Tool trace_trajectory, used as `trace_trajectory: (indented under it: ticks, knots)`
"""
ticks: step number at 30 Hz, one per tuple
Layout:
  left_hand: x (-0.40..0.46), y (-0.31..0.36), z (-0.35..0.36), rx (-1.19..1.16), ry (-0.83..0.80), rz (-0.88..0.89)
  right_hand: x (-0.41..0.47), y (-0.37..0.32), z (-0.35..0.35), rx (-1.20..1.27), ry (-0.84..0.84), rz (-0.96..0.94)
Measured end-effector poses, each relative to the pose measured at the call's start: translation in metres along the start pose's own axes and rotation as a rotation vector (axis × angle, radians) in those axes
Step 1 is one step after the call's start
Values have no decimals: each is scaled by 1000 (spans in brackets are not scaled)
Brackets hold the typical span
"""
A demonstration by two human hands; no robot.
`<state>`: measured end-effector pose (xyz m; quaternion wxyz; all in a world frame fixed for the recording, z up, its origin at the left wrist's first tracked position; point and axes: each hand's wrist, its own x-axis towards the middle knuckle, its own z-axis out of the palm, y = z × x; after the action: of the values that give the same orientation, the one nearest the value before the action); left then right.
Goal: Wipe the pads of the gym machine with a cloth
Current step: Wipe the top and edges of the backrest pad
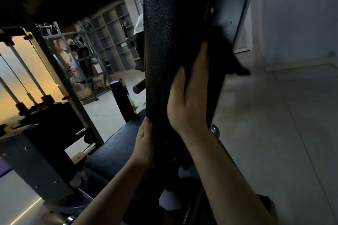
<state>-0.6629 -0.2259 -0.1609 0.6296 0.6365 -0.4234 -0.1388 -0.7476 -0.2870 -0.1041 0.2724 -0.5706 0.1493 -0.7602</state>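
I look down along a tall back pad [170, 42], black with a pebbled surface, standing nearly upright in the middle of my view. My right hand [188, 100] lies flat against its right side, fingers straight and reaching round towards the back, pressing a dark cloth [225, 55] against the pad. The cloth sits under and beyond my fingertips; one loose corner sticks out to the right, blurred, past the pad's edge. How much cloth lies under my palm I cannot tell.

My left hand [144, 142] is lower, at the pad's bottom left corner — the grip there is closed round the pad's front edge, thumb on the near face, fingers hidden behind it. Below that corner the black seat pad [117, 150] runs away to the left.

Behind the back pad, upper right, a flat dark metal plate [236, 7] stands close to the cloth. To the right of it the pale tiled floor [285, 133] stretches open to a grey wall. The left side is crowded: a weight stack [53, 113] with its guide rods, a grey frame, another black pad [120, 98] standing on the floor, and grey shelves [115, 38] further back. The room is dim, with a warm glow at the far left.
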Motion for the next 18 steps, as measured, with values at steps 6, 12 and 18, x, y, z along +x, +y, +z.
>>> trace_trajectory:
  ticks: [6, 12, 18]
  knots:
    - [-2, 3, -2, -43, -56, -11, 28, -23, -3, -32, 13, -70]
    - [-9, 8, -11, 16, -156, -81, -104, 31, -11, -243, -224, 56]
    - [-20, 37, -2, 70, -104, 195, -125, 37, -49, -7, -9, 388]
